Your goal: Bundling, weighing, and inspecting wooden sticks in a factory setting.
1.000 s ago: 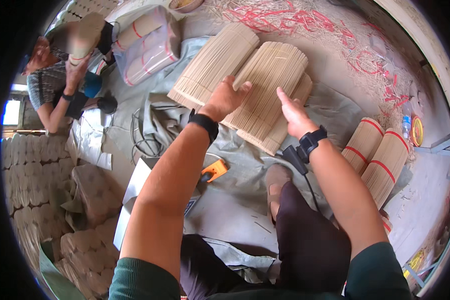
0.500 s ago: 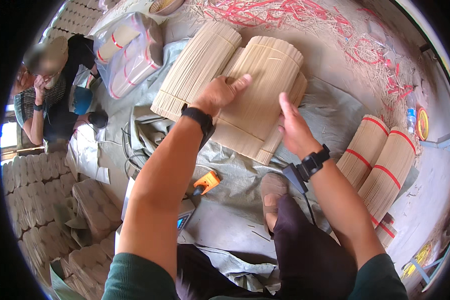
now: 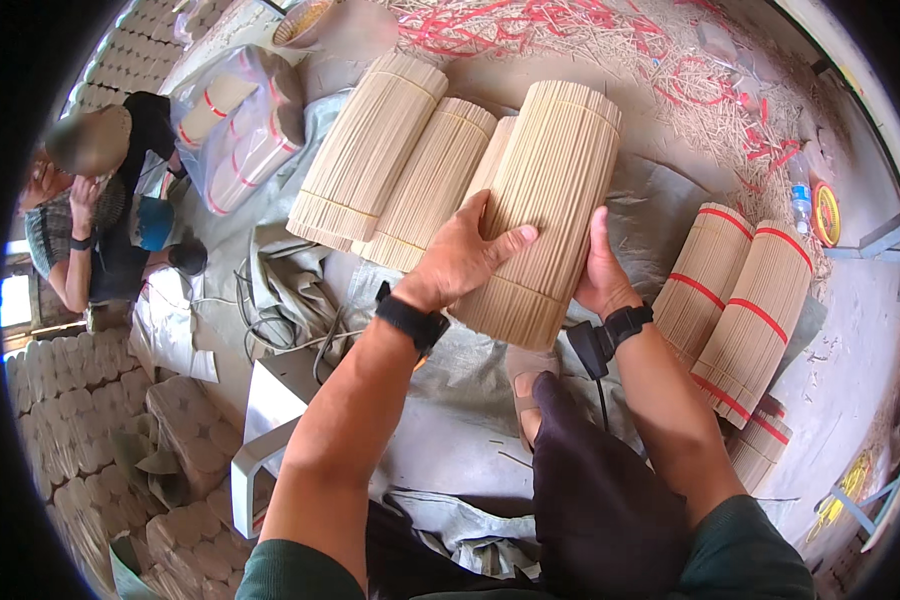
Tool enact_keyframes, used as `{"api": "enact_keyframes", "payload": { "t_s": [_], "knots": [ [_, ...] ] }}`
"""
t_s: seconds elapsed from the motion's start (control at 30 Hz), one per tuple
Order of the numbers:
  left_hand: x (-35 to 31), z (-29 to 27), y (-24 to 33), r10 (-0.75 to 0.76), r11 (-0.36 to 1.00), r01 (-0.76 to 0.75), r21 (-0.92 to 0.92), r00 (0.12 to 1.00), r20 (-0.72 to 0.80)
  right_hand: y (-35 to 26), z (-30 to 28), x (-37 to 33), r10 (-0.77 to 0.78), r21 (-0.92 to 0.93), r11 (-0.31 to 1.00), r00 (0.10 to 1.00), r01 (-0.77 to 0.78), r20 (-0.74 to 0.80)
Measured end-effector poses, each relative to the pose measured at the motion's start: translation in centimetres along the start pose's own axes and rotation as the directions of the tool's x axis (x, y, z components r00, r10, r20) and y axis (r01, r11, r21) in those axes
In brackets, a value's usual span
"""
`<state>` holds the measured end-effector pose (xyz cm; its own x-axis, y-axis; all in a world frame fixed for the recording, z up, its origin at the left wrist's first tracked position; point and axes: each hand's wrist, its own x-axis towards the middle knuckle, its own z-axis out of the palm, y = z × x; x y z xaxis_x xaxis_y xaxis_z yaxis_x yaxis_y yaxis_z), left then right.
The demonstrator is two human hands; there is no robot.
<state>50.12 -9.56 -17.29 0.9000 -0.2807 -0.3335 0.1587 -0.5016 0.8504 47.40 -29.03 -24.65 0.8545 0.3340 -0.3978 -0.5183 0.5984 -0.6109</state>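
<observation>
Left hand [image 3: 462, 258] on stick bundle [image 3: 558, 160]; rolls [image 3: 250, 160] in bag [image 3: 198, 172]

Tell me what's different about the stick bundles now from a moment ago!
The left hand and right hand, open around it before, now hold the pale tan, rounded bundle of thin sticks. It has moved right, away from its neighbours, and looks lifted, uncovering more of the pale tan stick bundle with thin ties. The two tan stick bundles with red bands still lie at the right.
</observation>
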Motion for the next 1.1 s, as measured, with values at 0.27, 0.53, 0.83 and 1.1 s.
{"api": "enact_keyframes", "payload": {
  "t_s": [0.27, 0.53, 0.83, 1.1],
  "knots": [
    [-13.4, -7.2, 11.7, 0.278, 0.955, -0.254, 0.151, 0.947, -0.163, -4.4, 10.3, -5.6, -0.099, 0.001, 0.995, 0.961, 0.102, 0.256],
    [-28.4, -12.1, 14.9, 0.197, 0.456, -0.34, -0.823, 0.94, -0.279, -10.3, 25.8, -17.1, 0.114, -0.227, 0.973, 0.763, 0.044, 0.636],
    [-41.7, -4.2, 5.2, 0.203, -0.303, -0.425, -0.853, 0.846, -0.493, -5.4, 34.0, -27.5, 0.448, -0.685, 0.644, 0.559, 0.34, 0.698],
    [-47.6, -1.3, 3.3, 0.042, -0.241, -0.658, -0.713, 0.727, -0.685, -1.7, 40.5, -32.9, -0.013, -0.31, 0.128, 0.314, 0.942, 0.949]
  ]
}}
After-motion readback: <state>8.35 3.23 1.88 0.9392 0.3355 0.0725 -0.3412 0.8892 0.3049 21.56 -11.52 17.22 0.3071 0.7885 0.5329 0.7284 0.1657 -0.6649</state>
